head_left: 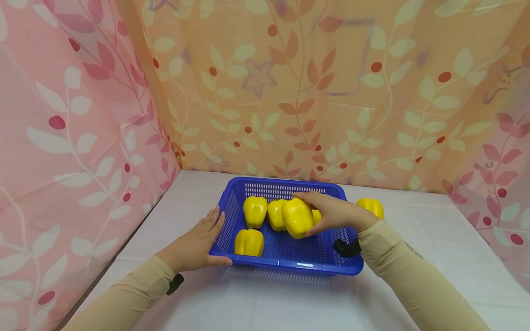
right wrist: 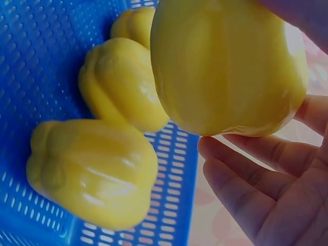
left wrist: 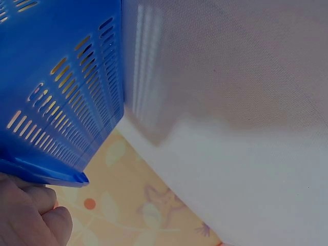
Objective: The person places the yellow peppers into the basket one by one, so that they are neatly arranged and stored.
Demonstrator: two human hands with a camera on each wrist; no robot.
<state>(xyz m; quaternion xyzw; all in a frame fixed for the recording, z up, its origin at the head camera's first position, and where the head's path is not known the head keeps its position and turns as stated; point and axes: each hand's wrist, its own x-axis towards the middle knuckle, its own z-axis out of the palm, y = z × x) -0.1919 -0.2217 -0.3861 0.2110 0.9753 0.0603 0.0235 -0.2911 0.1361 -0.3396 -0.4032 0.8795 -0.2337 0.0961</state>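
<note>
My right hand (head_left: pixel 335 211) holds a yellow bell pepper (head_left: pixel 296 218) over the blue basket (head_left: pixel 285 264). In the right wrist view, this pepper (right wrist: pixel 228 66) sits between the thumb side and the fingers. Below it in the basket lie several more yellow bell peppers: one at the back left (head_left: pixel 255 212), one at the front left (head_left: pixel 249 242), another near the middle (head_left: pixel 276 215). Part of a further pepper (head_left: pixel 316 216) peeks out behind the held one. With fingers extended, my left hand (head_left: pixel 196 246) rests on the basket's left front corner, thumb along the front rim.
Another yellow bell pepper (head_left: pixel 370 207) lies on the white tabletop (head_left: pixel 430 239), right of the basket and partly behind my right wrist. A patterned orange curtain (head_left: pixel 265 115) rises behind the table, with pink ones (head_left: pixel 62 151) at the sides. Dark wrist devices (head_left: pixel 347 248) sit under both sleeves.
</note>
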